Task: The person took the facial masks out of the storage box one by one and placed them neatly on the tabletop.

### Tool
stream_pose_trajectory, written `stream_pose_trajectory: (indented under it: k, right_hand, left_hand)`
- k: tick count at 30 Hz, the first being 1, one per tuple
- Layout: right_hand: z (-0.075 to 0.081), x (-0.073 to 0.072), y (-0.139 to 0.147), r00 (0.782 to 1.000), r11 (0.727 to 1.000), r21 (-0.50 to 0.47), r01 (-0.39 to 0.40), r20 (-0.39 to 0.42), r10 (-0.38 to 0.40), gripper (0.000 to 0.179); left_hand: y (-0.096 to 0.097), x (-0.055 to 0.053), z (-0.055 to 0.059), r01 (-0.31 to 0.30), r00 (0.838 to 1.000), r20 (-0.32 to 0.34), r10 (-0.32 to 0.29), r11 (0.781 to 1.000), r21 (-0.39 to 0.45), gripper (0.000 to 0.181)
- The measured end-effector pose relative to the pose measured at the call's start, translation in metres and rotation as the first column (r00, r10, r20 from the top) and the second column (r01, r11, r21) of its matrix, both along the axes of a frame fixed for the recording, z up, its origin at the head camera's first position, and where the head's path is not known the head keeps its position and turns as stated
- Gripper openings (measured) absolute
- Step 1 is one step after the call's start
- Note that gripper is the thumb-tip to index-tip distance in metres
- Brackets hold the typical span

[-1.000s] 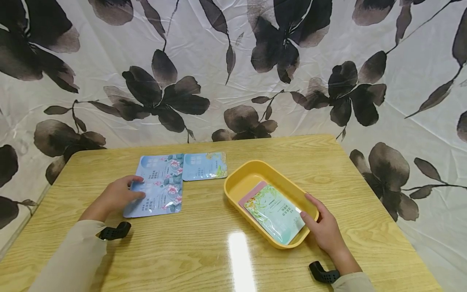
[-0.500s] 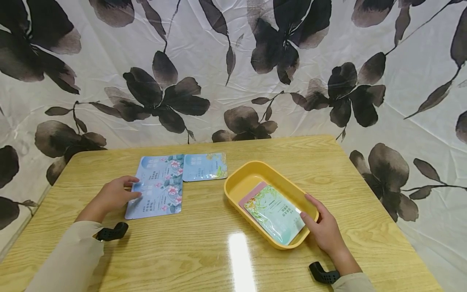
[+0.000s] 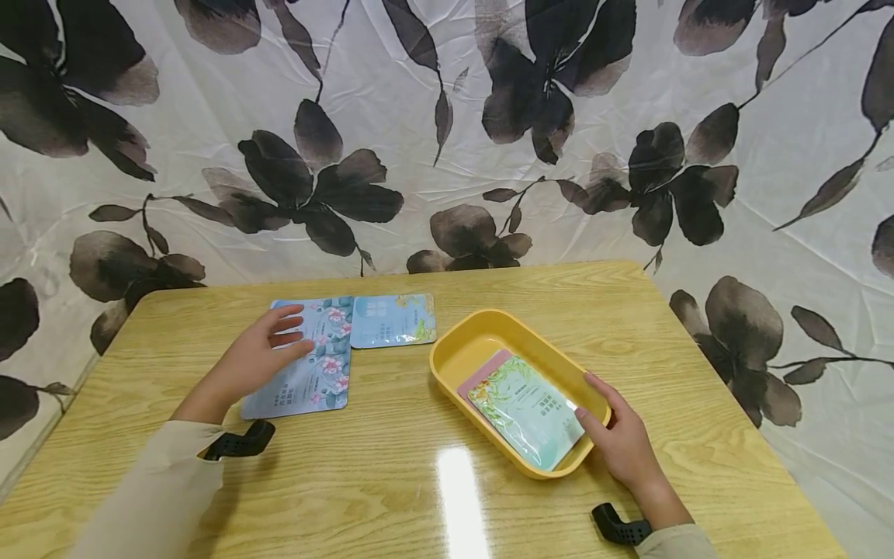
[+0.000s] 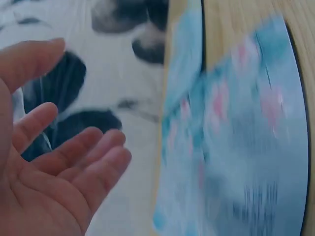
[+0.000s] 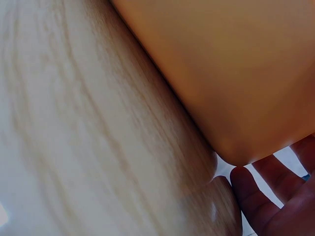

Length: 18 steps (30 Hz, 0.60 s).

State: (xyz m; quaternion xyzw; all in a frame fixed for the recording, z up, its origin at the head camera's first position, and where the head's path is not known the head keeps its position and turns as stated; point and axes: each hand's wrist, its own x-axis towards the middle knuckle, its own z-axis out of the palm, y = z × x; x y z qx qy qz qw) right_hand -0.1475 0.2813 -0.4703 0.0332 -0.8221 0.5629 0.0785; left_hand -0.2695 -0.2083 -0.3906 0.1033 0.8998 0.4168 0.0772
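Note:
My left hand (image 3: pixel 254 357) hovers over two blue packets with pink flowers, a near packet (image 3: pixel 323 380) and a far packet (image 3: pixel 330 314) lying edge to edge. In the left wrist view its fingers are spread and relaxed, with nothing in the palm, beside the blurred flowered packets (image 4: pixel 241 132). A light blue packet (image 3: pixel 393 322) lies to their right. My right hand (image 3: pixel 628 442) grips the near right corner of a yellow plastic tray (image 3: pixel 475 338), thumb over the rim, fingers outside. Inside the tray, a green leafy packet (image 3: pixel 527 411) partly covers a pink one (image 3: pixel 484 370).
Everything lies on a wood-grain table (image 3: pixel 391 481) with a bright glare streak near the front. Behind it hangs a white cloth (image 3: pixel 433 194) with dark flowers. A black wrist mount (image 3: pixel 240 442) is on the left wrist, and another black mount (image 3: pixel 620 526) on the right.
My left hand has drawn back from the left edge of the near flowered packet, then lifted and moved right and away over the packets. The right hand and tray stay put.

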Motion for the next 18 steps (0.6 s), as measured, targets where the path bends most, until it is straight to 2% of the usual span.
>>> stream_pose_trajectory:
  k: [4, 10, 12, 15, 18]
  right_hand:
    - [-0.001, 0.0, 0.0, 1.0, 1.0, -0.012, -0.003, -0.002, 0.003, 0.05]
    - [-0.001, 0.0, 0.0, 1.0, 1.0, -0.021, -0.011, -0.01, 0.011, 0.051]
    - [-0.001, 0.0, 0.0, 1.0, 1.0, -0.02, -0.011, -0.012, 0.011, 0.05]
    - [-0.001, 0.0, 0.0, 1.0, 1.0, -0.021, -0.012, -0.017, 0.012, 0.051]
    - [-0.001, -0.001, 0.0, 1.0, 0.999, -0.03, -0.018, -0.015, 0.017, 0.051]
  left_hand:
    - [0.025, 0.002, 0.003, 0.069, 0.997, 0.009, -0.071, 0.989, 0.129, 0.074]
    - [0.068, 0.002, 0.005, 0.17, 0.983, 0.029, -0.18, 0.962, 0.214, 0.072]
    - [0.086, 0.001, 0.006, 0.196, 0.975, 0.056, -0.215, 0.95, 0.243, 0.071]
    - [0.116, 0.003, 0.012, 0.256, 0.948, 0.112, -0.297, 0.925, 0.281, 0.073]
    - [0.148, 0.012, 0.025, 0.344, 0.906, 0.154, -0.395, 0.897, 0.278, 0.071]
